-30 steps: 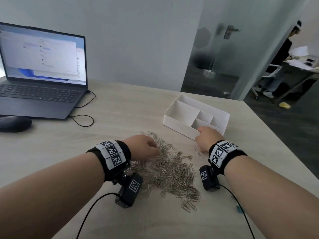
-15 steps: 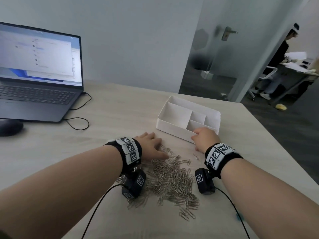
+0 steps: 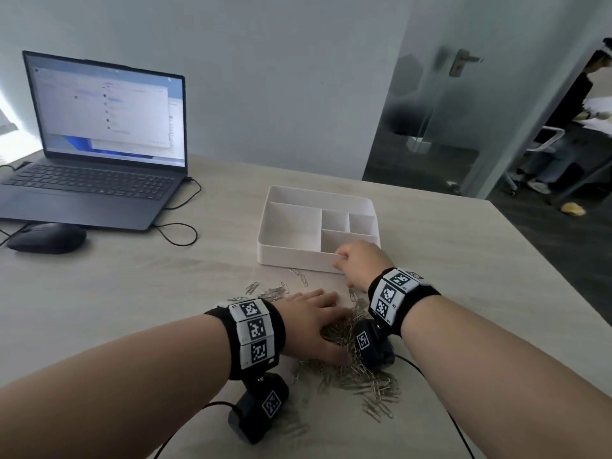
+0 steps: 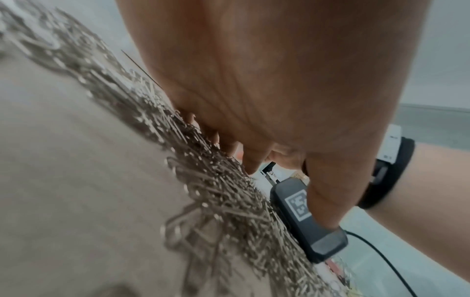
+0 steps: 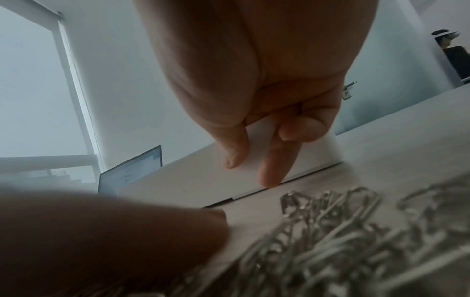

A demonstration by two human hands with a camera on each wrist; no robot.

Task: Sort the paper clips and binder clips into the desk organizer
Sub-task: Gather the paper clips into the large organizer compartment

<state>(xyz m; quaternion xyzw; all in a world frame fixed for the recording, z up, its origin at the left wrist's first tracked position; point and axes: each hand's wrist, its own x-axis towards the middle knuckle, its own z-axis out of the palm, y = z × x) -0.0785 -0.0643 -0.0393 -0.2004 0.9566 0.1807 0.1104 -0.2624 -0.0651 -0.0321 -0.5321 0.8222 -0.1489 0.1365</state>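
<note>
A heap of silver paper clips point(image 3: 361, 382) lies on the pale table in front of me. My left hand point(image 3: 318, 326) sits on the heap's far side, its fingers curled down into the clips point(image 4: 216, 191). The white desk organizer point(image 3: 291, 260), with its compartments bare, stands just beyond the heap. My right hand point(image 3: 357, 263) grips its near wall by the right corner, and in the right wrist view thumb and one finger lie against that wall point(image 5: 190, 180). I see no binder clips.
A few loose clips point(image 3: 303, 279) lie between heap and organizer. An open laptop point(image 3: 99, 144), a black mouse point(image 3: 46, 238) and a cable point(image 3: 178, 226) occupy the far left. The table's right edge point(image 3: 546, 266) drops to dark floor; a person point(image 3: 569, 111) stands past the glass door.
The organizer now stands squarer and closer to the heap, with my right hand still on its near wall. My left hand slid toward the heap's middle and its fingers curled into the clips.
</note>
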